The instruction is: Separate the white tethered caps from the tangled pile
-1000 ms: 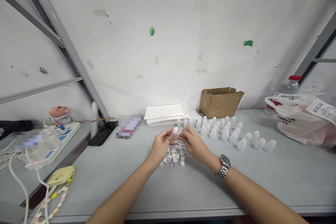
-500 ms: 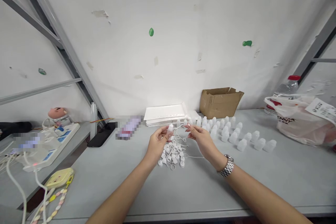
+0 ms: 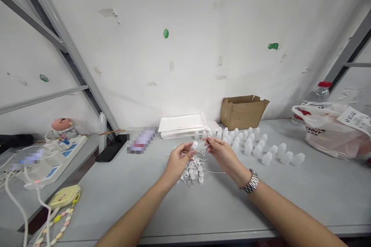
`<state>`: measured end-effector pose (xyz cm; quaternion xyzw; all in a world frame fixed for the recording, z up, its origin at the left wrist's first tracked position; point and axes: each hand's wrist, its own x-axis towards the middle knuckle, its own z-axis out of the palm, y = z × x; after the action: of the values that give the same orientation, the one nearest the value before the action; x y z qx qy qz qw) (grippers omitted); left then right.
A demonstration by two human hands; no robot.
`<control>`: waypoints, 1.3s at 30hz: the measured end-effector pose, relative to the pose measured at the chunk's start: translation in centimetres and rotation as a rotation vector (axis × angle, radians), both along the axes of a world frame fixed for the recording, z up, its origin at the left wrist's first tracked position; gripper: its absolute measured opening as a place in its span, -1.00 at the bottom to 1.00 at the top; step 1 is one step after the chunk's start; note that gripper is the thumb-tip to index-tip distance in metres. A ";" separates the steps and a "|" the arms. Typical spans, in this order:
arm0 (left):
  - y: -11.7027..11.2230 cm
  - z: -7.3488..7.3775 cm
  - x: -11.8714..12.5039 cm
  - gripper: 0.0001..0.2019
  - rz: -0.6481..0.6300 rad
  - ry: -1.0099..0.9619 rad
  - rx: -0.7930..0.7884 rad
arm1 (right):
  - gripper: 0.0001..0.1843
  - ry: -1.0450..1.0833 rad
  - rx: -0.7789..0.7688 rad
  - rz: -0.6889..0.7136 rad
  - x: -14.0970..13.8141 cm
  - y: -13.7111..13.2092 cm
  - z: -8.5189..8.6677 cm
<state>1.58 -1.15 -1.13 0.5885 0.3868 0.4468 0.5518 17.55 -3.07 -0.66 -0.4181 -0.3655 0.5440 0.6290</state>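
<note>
Left fingers (image 3: 182, 146) gripping small bottle (image 3: 194, 145) | right fingers (image 3: 213, 143) bent beside it, hold unclear | forearms (image 3: 145, 206) angled inward

Bench (image 3: 203, 208) grey, small bottles (image 3: 266, 159) translucent white, caps (image 3: 201, 180) white, box (image 3: 242, 115) plain brown, phone (image 3: 110, 151) black, case (image 3: 65, 196) pale yellow, bead strap (image 3: 67, 223) mixed pink, white and yellow, bag (image 3: 327, 144) whitish with dark lettering, watchband (image 3: 252, 182) silver, wall (image 3: 191, 61) white with green spots (image 3: 165, 33).

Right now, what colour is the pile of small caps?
The small caps are white, as the head view shows.
</note>
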 end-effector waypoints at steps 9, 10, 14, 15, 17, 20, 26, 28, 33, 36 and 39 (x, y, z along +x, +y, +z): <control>0.1 -0.4 0.1 -0.63 0.000 0.050 0.018 | -0.75 0.037 0.026 0.010 0.0 0.0 0.0; 0.0 -0.4 0.1 -0.64 0.003 0.057 0.019 | -0.76 0.032 0.031 0.006 0.1 0.0 0.0; -0.3 -0.3 0.2 -0.66 -0.004 0.089 0.028 | -0.77 -0.012 0.055 -0.007 0.0 0.0 -0.1; -0.3 -0.4 0.2 -0.66 -0.006 0.096 0.033 | -0.77 -0.028 0.063 -0.009 0.0 0.0 -0.2; -0.2 -0.5 0.2 -0.67 -0.010 0.102 0.045 | -0.78 -0.064 0.077 -0.014 -0.1 -0.1 -0.3; -0.1 -0.8 0.2 -0.69 -0.015 0.096 0.061 | -0.77 -0.119 0.093 -0.026 -0.3 0.0 -0.6; -0.1 -0.9 0.3 -0.69 -0.019 0.103 0.057 | -0.74 -0.203 0.112 -0.059 -0.5 -0.1 -0.6; -0.1 -0.8 0.3 -0.69 -0.029 0.111 0.066 | -0.74 -0.220 0.119 -0.072 -0.6 -0.2 -0.5; -0.2 -0.7 0.3 -0.69 -0.025 0.117 0.066 | -0.72 -0.251 0.132 -0.084 -0.8 -0.4 -0.2; -0.2 -0.8 0.3 -0.69 -0.024 0.115 0.066 | -0.72 -0.251 0.132 -0.080 -0.8 -0.4 -0.2; -0.1 -0.9 0.3 -0.68 -0.004 0.116 0.070 | -0.73 -0.249 0.145 -0.083 -0.8 -0.5 -0.1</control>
<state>1.84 -1.27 -2.07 0.6330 0.4010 0.4240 0.5087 16.78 -3.53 -0.79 -0.4506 -0.4615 0.4335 0.6293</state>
